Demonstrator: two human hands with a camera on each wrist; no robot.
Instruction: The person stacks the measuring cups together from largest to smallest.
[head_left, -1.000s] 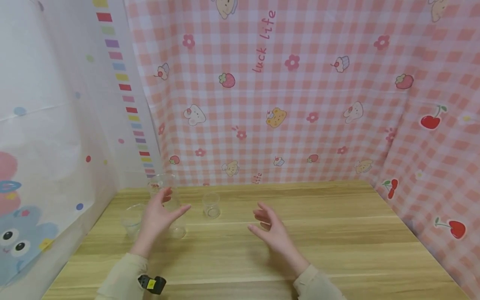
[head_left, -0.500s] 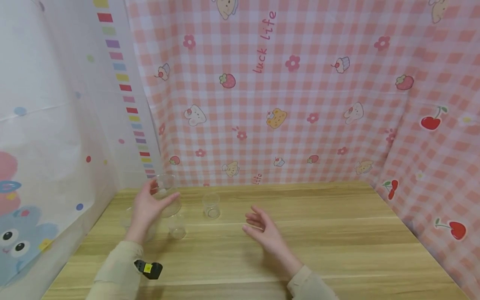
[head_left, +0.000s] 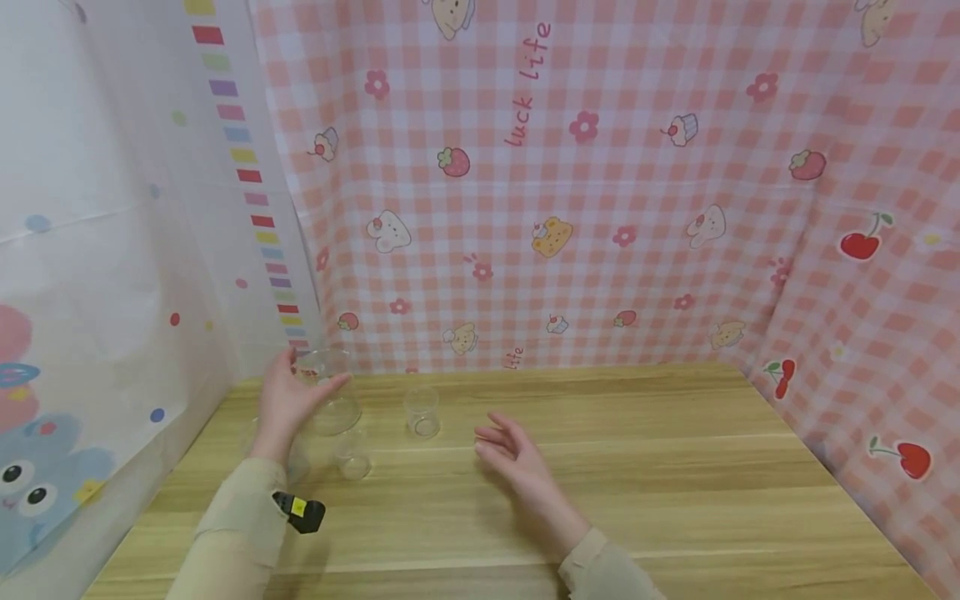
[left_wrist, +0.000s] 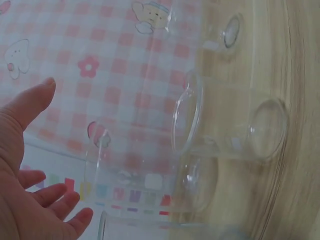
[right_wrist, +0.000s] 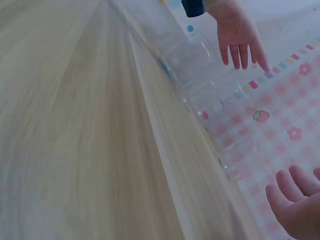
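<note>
My left hand [head_left: 288, 404] hovers at the back left with thumb and fingers spread, at the rim of a large clear cup [head_left: 337, 412]. In the left wrist view its fingers hold nothing, and the large cup [left_wrist: 135, 175] stands in front of them. Nearer me is a smaller clear cup [head_left: 354, 462]. Another clear cup [head_left: 297, 467] is mostly hidden behind the left hand and wrist. A small clear cup [head_left: 422, 412] stands upright to the right of these. My right hand [head_left: 517, 458] hangs over the middle of the table with relaxed fingers, touching nothing.
The wooden table [head_left: 660, 483] stretches to the right. A pink checked cloth [head_left: 585, 192] hangs behind it, and a white printed sheet [head_left: 120, 250] closes off the left side. A black wrist camera [head_left: 302, 512] sits on the left sleeve.
My left hand has moved left and toward the back, uncovering more of the large cup and the smaller cup before it. My right hand has drifted left. The small right-hand cup stays put.
</note>
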